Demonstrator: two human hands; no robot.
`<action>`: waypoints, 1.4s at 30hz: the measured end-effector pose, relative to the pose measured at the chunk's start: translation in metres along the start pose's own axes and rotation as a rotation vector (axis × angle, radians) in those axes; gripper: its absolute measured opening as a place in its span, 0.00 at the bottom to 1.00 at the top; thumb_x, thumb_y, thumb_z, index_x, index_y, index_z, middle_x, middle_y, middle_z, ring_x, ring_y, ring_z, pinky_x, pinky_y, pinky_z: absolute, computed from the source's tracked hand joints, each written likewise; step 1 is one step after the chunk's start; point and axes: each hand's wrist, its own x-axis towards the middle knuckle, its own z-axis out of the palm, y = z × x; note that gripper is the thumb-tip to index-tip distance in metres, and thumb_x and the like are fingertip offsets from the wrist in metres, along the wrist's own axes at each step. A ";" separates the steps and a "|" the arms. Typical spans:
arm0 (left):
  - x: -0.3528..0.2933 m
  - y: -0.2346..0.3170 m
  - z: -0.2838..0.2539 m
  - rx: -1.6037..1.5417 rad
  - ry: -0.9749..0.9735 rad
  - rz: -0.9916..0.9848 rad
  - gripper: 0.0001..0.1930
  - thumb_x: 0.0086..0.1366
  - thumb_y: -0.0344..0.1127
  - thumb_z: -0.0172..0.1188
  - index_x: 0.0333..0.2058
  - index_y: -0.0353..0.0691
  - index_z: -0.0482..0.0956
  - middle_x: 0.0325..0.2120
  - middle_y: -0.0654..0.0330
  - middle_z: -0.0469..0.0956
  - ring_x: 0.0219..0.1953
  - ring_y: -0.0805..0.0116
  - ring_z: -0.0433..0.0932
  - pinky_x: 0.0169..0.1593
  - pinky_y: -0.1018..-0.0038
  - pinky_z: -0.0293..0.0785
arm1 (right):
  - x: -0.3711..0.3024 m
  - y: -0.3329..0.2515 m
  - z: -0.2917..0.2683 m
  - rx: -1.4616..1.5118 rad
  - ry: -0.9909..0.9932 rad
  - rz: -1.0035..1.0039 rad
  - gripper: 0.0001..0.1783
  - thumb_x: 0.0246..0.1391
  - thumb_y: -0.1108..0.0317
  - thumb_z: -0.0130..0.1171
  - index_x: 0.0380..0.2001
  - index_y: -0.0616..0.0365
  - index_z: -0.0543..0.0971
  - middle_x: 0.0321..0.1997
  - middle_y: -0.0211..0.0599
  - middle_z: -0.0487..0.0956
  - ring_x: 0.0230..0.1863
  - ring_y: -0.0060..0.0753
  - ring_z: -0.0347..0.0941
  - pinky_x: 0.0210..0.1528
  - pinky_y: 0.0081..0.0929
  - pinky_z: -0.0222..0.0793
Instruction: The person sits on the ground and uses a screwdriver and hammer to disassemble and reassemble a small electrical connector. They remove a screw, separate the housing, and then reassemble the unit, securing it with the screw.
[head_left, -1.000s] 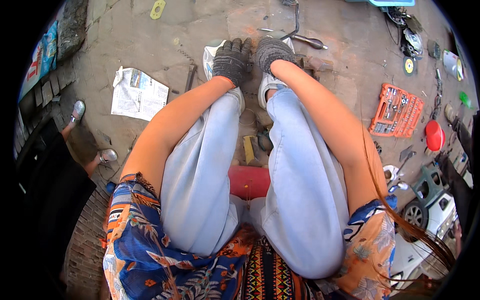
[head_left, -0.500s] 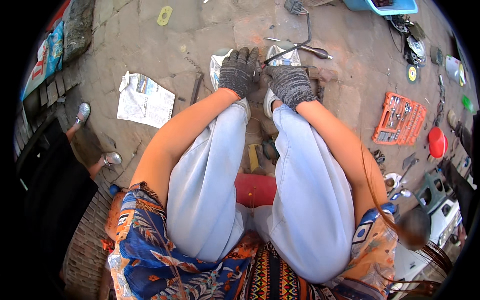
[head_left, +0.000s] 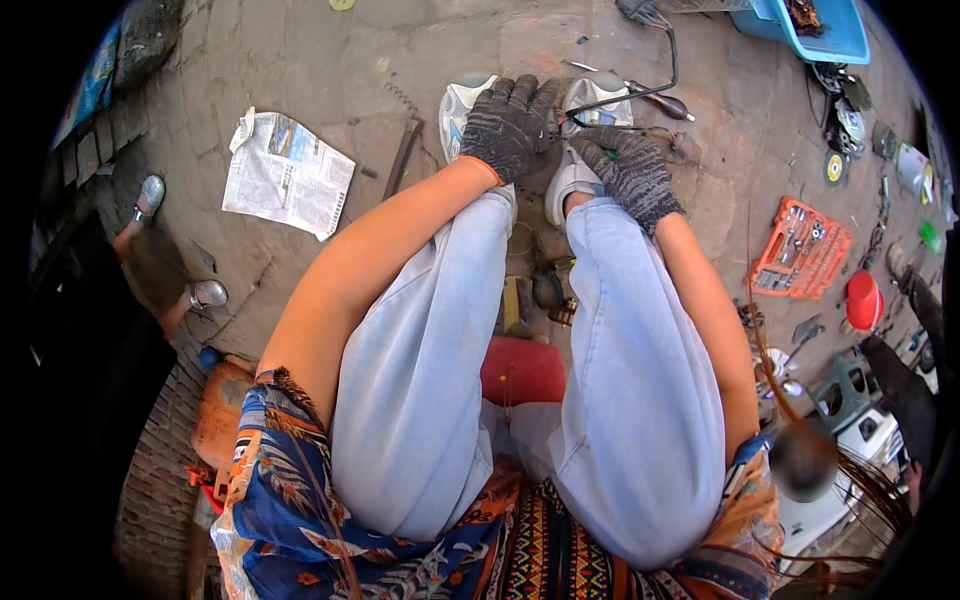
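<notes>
Both my hands wear dark grey knitted gloves and work between my shoes, low over the ground. My left hand [head_left: 512, 130] curls its fingers over a dark object that its palm mostly hides. My right hand [head_left: 632, 178] lies just to the right, fingers bent inward; what they grip is hidden. A black cable [head_left: 640, 96] comes down from a grey connector [head_left: 640, 10] and ends by the fingertips, with a small red bit at its end. Beyond my right shoe [head_left: 598, 98] rests a screwdriver-like tool with a dark handle [head_left: 665, 102].
A newspaper sheet [head_left: 288, 178] and a dark metal bar [head_left: 403, 157] lie left. To the right are an orange socket set [head_left: 800, 250], a red bowl [head_left: 864, 301] and a blue basin [head_left: 815, 45]. A person's silver shoes [head_left: 150, 195] show at far left.
My right hand has shifted slightly down and right, its fingers now more bent. The left fingers lean more to the right. The view has moved, so surrounding things appear displaced.
</notes>
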 end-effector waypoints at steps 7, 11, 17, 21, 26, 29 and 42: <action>0.000 -0.001 0.001 0.040 -0.019 -0.003 0.44 0.42 0.46 0.67 0.60 0.45 0.63 0.52 0.50 0.67 0.51 0.50 0.68 0.53 0.57 0.66 | 0.000 0.038 0.010 -0.091 -0.036 -0.096 0.18 0.55 0.61 0.55 0.49 0.47 0.79 0.49 0.40 0.78 0.50 0.42 0.74 0.55 0.32 0.66; -0.002 -0.008 0.008 -0.074 0.002 -0.014 0.43 0.43 0.45 0.67 0.60 0.43 0.62 0.52 0.48 0.67 0.52 0.50 0.68 0.54 0.57 0.66 | -0.048 0.137 -0.001 0.375 0.212 0.252 0.16 0.55 0.63 0.57 0.47 0.55 0.79 0.43 0.36 0.80 0.46 0.38 0.75 0.49 0.29 0.68; -0.005 -0.032 0.000 -0.366 0.093 -0.017 0.48 0.41 0.45 0.70 0.62 0.42 0.58 0.54 0.45 0.66 0.54 0.46 0.67 0.58 0.58 0.64 | -0.083 0.062 -0.021 0.743 0.269 0.564 0.14 0.58 0.61 0.58 0.44 0.57 0.80 0.30 0.25 0.78 0.27 0.16 0.67 0.28 0.16 0.60; -0.009 -0.036 -0.016 -0.772 -0.018 -0.032 0.51 0.43 0.43 0.72 0.65 0.41 0.55 0.57 0.50 0.64 0.59 0.54 0.65 0.62 0.64 0.61 | -0.072 0.021 -0.030 0.590 0.246 0.319 0.16 0.58 0.61 0.58 0.46 0.57 0.79 0.33 0.27 0.79 0.27 0.15 0.70 0.27 0.14 0.65; -0.023 -0.017 -0.062 -1.373 -0.145 -0.121 0.51 0.48 0.46 0.71 0.66 0.39 0.50 0.61 0.56 0.62 0.60 0.64 0.63 0.62 0.68 0.59 | -0.055 -0.056 -0.056 0.590 0.270 0.010 0.19 0.54 0.65 0.60 0.49 0.59 0.77 0.50 0.37 0.78 0.48 0.28 0.74 0.50 0.27 0.69; -0.040 -0.005 -0.086 -1.475 -0.088 -0.115 0.53 0.47 0.51 0.71 0.66 0.37 0.50 0.61 0.55 0.62 0.56 0.66 0.66 0.60 0.68 0.60 | -0.064 -0.066 -0.061 0.554 0.261 0.025 0.21 0.48 0.66 0.65 0.47 0.59 0.78 0.48 0.39 0.80 0.49 0.31 0.75 0.54 0.30 0.68; -0.051 0.008 -0.144 -0.961 0.113 0.094 0.56 0.39 0.47 0.73 0.64 0.33 0.52 0.59 0.49 0.61 0.60 0.54 0.62 0.63 0.60 0.56 | -0.086 -0.101 -0.094 0.532 0.194 -0.014 0.17 0.39 0.70 0.68 0.37 0.61 0.83 0.37 0.39 0.83 0.38 0.31 0.79 0.44 0.28 0.73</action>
